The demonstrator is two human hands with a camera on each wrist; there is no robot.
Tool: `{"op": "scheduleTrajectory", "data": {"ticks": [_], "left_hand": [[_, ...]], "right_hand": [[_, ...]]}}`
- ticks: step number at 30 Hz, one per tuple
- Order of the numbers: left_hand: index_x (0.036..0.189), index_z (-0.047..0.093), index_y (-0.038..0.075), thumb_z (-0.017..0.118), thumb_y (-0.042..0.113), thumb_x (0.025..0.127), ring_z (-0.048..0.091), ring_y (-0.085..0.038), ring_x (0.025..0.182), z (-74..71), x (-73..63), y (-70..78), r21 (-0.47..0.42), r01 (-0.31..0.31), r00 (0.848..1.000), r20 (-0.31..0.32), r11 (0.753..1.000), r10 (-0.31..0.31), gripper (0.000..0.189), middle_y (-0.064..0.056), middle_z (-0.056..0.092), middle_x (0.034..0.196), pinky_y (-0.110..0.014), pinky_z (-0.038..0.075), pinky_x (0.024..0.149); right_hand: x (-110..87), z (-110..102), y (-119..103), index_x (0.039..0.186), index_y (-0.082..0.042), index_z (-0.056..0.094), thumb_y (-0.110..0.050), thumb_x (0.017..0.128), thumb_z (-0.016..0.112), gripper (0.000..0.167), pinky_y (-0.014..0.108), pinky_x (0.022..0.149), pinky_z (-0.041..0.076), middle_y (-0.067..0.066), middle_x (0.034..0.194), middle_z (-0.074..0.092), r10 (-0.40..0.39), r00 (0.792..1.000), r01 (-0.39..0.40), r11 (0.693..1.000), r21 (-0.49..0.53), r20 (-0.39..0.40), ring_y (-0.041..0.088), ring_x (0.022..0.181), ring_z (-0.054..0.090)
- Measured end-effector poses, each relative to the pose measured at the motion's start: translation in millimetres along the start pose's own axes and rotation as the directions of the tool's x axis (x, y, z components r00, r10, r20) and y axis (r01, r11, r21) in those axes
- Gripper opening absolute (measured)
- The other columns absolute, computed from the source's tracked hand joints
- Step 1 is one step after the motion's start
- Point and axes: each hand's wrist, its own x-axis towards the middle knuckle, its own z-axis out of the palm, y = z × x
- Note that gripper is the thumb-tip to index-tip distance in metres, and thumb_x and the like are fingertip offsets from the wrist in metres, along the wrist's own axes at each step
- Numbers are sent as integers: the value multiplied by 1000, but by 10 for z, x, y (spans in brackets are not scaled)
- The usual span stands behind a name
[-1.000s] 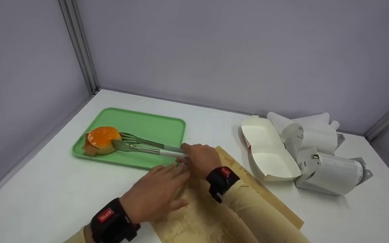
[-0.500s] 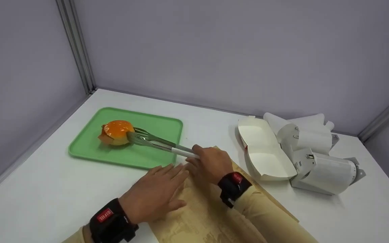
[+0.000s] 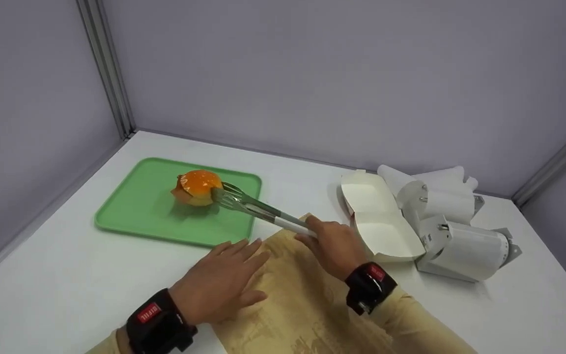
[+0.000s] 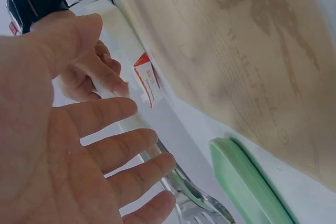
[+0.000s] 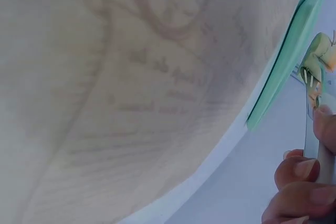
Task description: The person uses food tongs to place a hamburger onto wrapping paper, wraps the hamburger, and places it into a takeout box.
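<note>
My right hand grips the handles of metal tongs with pale grips. Between the tong heads is a hamburger with a glossy orange top bun and a brown slice sticking out at its left. It hangs over the green tray, its shadow below. Fingers spread, my left hand is palm down at the left edge of a sheet of brown printed paper. The left wrist view shows the palm and straight fingers holding nothing. In the right wrist view, curled fingers wrap the tongs.
Right of the paper lies an unfolded white food box. Beside it stand white roll-shaped devices with metal brackets, along with white rolls behind. Grey wall panels bound the white table at the back and sides.
My right hand has moved right, carrying the hamburger in the tongs from the tray's left end toward its middle and up. My left hand has stayed nearly still.
</note>
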Motion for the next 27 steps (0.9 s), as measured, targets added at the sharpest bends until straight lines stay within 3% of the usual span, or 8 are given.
{"op": "scheduleTrajectory", "data": {"ticks": [5,10,16,21,27], "left_hand": [[149,50,11,66,46,95,46,-36,144,12,1,-8,-30,16,1000,7,999,-16,66,-15,45,158,-55,38,117],[149,49,9,67,45,95,46,-36,144,21,5,-17,-45,23,1000,-1,999,-23,67,-16,45,157,-55,38,117],[148,50,8,69,43,94,45,-39,144,33,-1,-42,-72,15,1000,-25,997,-17,67,-18,45,157,-57,38,116],[149,48,9,68,46,94,43,-40,145,43,-6,-63,-66,21,999,-38,998,-24,69,-18,43,158,-60,35,117],[152,45,9,64,47,96,40,-42,146,25,-8,-87,-57,34,999,-39,998,-37,70,-19,39,160,-61,32,118]], "right_hand": [[-149,-107,86,95,-17,61,-42,93,69,26,34,49,41,-2,65,59,-7,999,6,1000,-21,-50,13,55,46],[-298,-251,192,90,-18,59,-42,93,69,26,34,49,40,-6,61,51,43,999,-44,999,-23,-26,14,55,48],[-506,-393,353,92,-21,60,-42,93,70,24,35,47,41,-5,64,57,105,994,-106,993,-43,-11,18,60,58],[-698,-509,510,91,-22,58,-40,93,71,22,29,47,36,-9,62,51,124,992,-125,991,-55,-12,11,55,49],[-955,-648,713,91,-22,59,-38,93,71,20,25,47,32,-12,60,43,119,991,-125,989,-84,-67,7,53,41]]}}
